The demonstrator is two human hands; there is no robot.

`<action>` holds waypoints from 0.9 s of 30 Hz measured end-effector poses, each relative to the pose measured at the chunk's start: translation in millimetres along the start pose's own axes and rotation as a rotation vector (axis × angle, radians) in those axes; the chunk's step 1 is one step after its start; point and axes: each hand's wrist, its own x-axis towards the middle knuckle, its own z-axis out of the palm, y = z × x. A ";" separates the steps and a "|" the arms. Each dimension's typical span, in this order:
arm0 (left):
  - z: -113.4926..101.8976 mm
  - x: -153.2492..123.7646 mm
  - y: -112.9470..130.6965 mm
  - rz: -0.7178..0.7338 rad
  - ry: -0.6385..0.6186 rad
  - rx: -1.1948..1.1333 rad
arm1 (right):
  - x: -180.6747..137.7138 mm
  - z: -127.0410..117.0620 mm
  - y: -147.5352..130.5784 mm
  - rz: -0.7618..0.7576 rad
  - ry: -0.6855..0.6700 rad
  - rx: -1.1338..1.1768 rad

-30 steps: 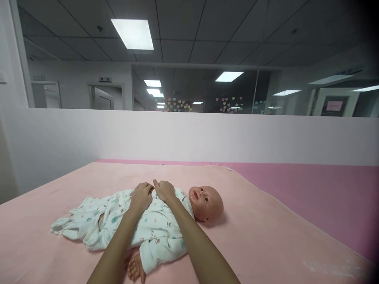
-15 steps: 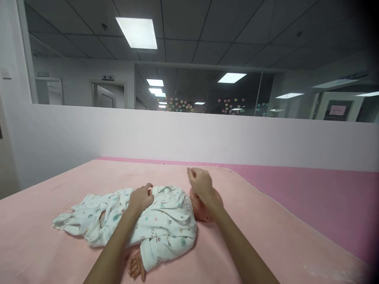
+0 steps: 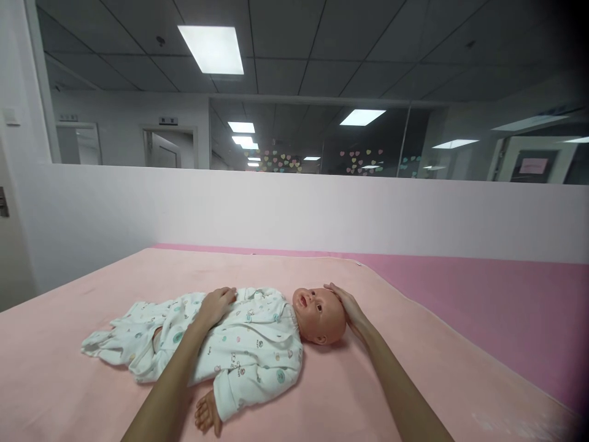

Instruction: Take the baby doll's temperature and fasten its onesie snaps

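Note:
A baby doll (image 3: 317, 313) lies on its back on a pale pink blanket (image 3: 322, 393), head to the right. It wears a white patterned romper (image 3: 248, 350). My left hand (image 3: 215, 305) rests flat on the doll's chest, fingers stretched over the romper's front. My right hand (image 3: 348, 306) cups the top of the doll's bald head from the right, fingers curved against it. One bare doll hand (image 3: 205, 412) sticks out of the near sleeve. The romper's legs (image 3: 115, 341) trail off to the left.
The blanket covers a darker pink mattress (image 3: 497, 307) that shows at the right. A low white partition wall (image 3: 294, 212) runs behind the bed, with office glass and ceiling lights above it.
My right hand left the doll's chest, rose over the head, then came down to cup the head from the right. My left hand stayed on the chest and flattened.

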 end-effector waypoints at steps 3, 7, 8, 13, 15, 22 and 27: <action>-0.4 2.7 -6.0 -0.075 0.064 -0.115 | 0.6 5.0 0.4 0.070 0.050 0.181; -0.4 5.4 -14.5 -0.156 0.149 -0.270 | -8.0 9.3 2.4 0.156 -0.132 0.246; -0.4 5.5 -16.2 -0.177 0.169 -0.330 | -10.5 10.1 4.2 0.161 -0.174 0.255; 0.3 4.7 -21.9 -0.222 0.214 -0.621 | -12.5 13.1 14.0 0.025 -0.070 0.307; 0.6 4.4 -22.9 -0.221 0.230 -0.655 | -10.2 12.8 15.9 -0.011 -0.031 0.298; -1.9 2.0 -18.8 -0.211 0.203 -0.706 | -6.3 8.1 16.7 0.020 -0.045 0.231; -3.4 -1.4 -13.9 -0.203 0.191 -0.753 | -5.5 10.2 14.2 -0.149 0.072 0.154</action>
